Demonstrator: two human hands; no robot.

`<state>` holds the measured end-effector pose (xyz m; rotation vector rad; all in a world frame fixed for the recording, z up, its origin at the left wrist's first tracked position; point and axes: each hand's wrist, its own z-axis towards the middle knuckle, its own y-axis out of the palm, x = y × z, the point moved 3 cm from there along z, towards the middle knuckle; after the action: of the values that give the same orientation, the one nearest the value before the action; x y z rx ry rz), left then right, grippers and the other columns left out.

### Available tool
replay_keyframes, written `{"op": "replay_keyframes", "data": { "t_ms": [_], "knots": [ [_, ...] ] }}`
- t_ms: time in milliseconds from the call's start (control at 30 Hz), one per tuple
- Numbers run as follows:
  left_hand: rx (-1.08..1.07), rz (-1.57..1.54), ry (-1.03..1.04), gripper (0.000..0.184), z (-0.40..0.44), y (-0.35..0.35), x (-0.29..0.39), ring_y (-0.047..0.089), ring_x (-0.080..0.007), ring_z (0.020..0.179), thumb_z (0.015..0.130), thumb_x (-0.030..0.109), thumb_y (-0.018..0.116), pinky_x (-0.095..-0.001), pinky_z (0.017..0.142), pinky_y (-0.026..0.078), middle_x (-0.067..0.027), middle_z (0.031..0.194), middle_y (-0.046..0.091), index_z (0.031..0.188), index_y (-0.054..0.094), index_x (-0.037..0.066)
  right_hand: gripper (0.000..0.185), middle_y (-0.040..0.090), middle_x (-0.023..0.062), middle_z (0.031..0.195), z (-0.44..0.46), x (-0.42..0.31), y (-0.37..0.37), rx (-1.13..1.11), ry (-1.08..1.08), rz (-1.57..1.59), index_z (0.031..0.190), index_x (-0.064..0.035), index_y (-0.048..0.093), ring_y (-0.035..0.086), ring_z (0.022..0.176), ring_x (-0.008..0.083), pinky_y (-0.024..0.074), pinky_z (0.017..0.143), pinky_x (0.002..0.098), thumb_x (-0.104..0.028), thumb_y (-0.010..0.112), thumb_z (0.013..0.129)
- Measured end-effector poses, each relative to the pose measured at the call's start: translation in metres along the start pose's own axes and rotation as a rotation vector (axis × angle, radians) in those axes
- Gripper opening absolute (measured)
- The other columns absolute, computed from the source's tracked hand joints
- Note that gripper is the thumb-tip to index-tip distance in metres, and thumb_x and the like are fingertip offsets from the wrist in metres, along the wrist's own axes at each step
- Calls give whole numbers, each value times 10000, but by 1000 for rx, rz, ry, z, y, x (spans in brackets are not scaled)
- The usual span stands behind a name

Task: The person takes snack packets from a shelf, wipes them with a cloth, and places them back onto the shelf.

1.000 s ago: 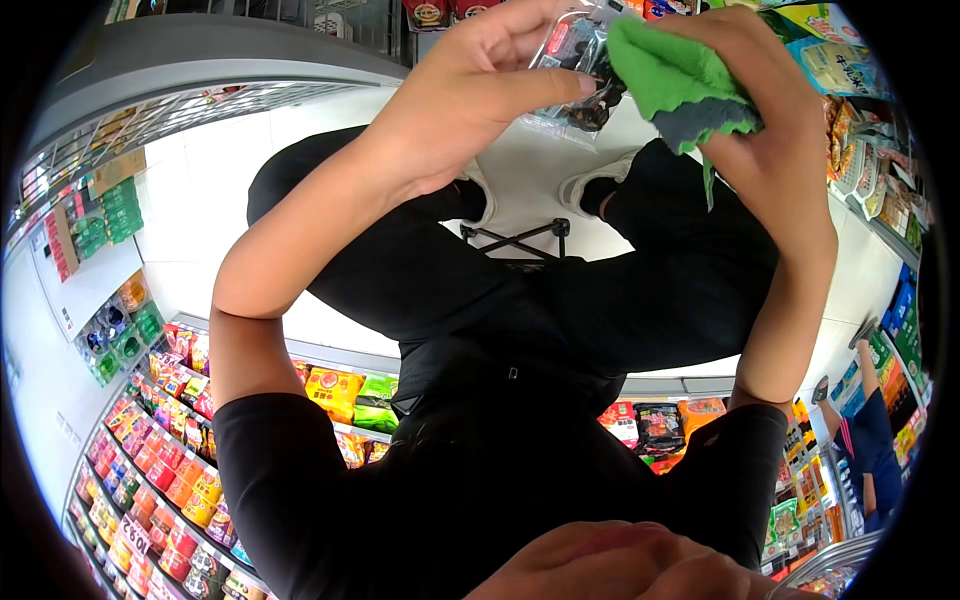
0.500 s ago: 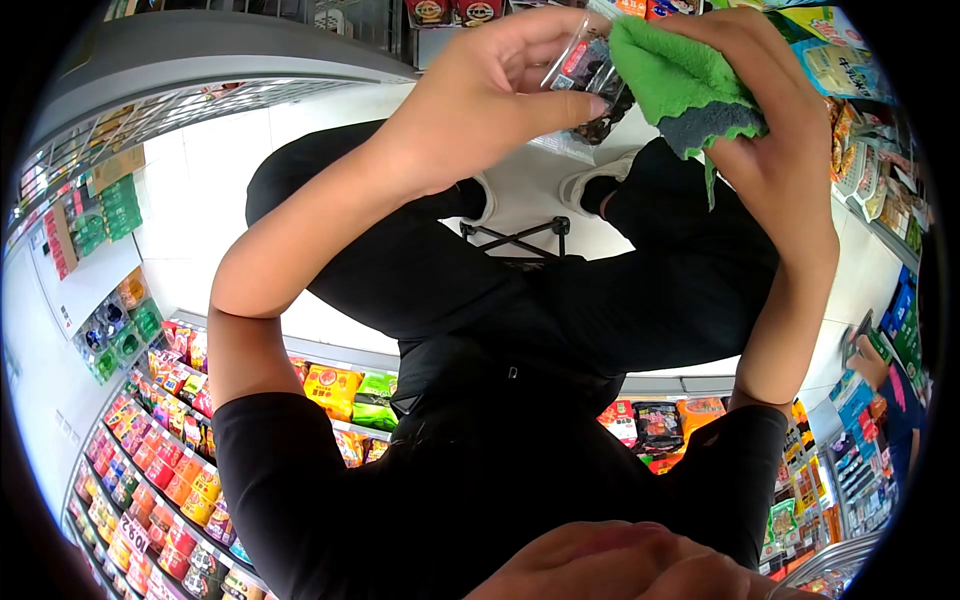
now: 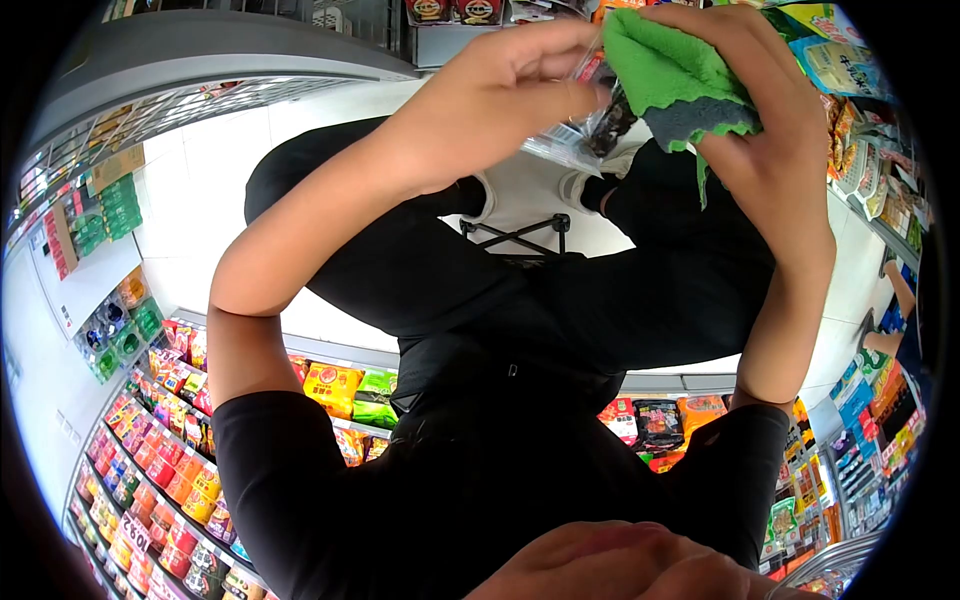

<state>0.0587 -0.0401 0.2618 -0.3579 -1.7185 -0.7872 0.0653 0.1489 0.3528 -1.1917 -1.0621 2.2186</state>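
Observation:
My left hand [image 3: 490,110] pinches a clear plastic food packet [image 3: 612,122] between thumb and fingers. Dark pieces show through the film, and part of a label with red on it is visible. In my right hand [image 3: 780,120] is a green cleaning cloth [image 3: 675,72] with a grey underside, bunched up and hanging down at one corner. The cloth lies against the packet's right side and covers part of it. Both hands are held out above my knees.
A folding stool's crossed legs [image 3: 515,236] stand on the white floor between my shoes. Snack shelves [image 3: 160,450] run behind me and on the right [image 3: 850,70]. A wire rack [image 3: 200,110] is at upper left. Another person's arm [image 3: 900,290] shows at far right.
The packet has turned in my left hand, so its label shows less and its lower edge has swung left. The cloth has shifted slightly left. The person at far right has moved.

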Motion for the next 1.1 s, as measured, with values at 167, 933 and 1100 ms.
{"op": "replay_keyframes", "data": {
  "t_ms": [167,933,1100],
  "knots": [
    [46,-499,-251,383,-1,1,9,652,-168,1023,1065,268,539,-314,937,523,-129,1280,663,1342,596,9,483,644,148,1021,-7,18,8,-6,27,35,1171,-23,712,656,897,321,517,785,371,-26,790,695],
    [126,-691,-305,236,0,-8,-7,659,-198,1089,1095,160,461,-338,973,548,-98,1228,647,1282,531,35,545,638,74,1076,-10,-3,26,-202,-129,99,1185,-102,715,664,923,292,539,771,358,9,789,657],
    [256,-689,-283,233,-1,-6,-1,647,-210,1146,1085,116,462,-356,988,550,-110,1248,650,1289,537,31,527,629,57,1066,-14,-8,31,-220,-109,76,1185,-126,718,659,914,277,538,737,356,-17,794,675]
  ]
}}
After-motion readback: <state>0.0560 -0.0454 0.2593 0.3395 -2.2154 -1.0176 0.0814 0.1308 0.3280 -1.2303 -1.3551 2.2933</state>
